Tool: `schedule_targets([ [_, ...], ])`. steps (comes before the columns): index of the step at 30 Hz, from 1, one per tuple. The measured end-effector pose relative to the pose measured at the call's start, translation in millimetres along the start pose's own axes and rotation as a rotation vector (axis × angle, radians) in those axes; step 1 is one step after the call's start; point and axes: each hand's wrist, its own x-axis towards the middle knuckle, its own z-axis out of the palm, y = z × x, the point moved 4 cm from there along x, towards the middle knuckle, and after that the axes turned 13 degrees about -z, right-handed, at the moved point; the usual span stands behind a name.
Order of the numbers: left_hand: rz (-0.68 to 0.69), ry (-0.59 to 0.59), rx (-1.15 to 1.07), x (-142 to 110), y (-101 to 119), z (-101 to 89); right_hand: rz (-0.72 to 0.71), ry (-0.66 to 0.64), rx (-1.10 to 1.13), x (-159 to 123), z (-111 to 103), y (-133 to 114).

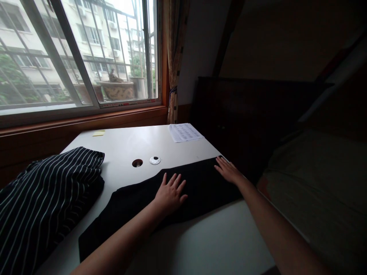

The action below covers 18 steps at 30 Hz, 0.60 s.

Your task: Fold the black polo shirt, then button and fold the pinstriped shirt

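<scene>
A black garment (pixel 197 187), long and folded narrow like a pair of trousers, lies stretched across the white table (pixel 129 143). My left hand (pixel 169 194) rests flat on its middle with the fingers spread. At the garment's far right end, close to the table edge, my right hand (pixel 228 170) lies with fingers stretched out on the cloth. Neither hand grips anything. My left forearm hides part of the garment's near side.
A black-and-white striped garment (pixel 63 183) is heaped at the table's left. Near the middle are a round hole (pixel 137 163) and a round cover (pixel 155 160). Printed paper (pixel 186 132) and yellow sticky notes (pixel 98 133) lie toward the back, below a barred window (pixel 94 49).
</scene>
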Motion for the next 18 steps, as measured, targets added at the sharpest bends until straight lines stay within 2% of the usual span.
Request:
schedule_targets([
  [5,0.235,-0.089,-0.103,-39,41,-3.8,0.007,0.023,-0.043,2,-5,-6],
  [9,0.219,-0.126,-0.138,-52,52,-6.8,-0.026,0.096,-0.098,1,-19,-35],
  [11,0.193,-0.133,-0.139,-54,52,-9.0,-0.110,0.139,-0.097,-5,-21,-64],
  [14,0.157,-0.140,-0.122,-59,45,-14.9,-0.344,0.143,0.014,-25,-13,-109],
  [16,0.126,-0.152,-0.102,-67,33,-21.8,-0.415,0.096,0.086,-43,-5,-122],
  [18,0.083,-0.163,-0.077,-79,14,-31.0,-0.385,0.076,0.116,-59,1,-115],
])
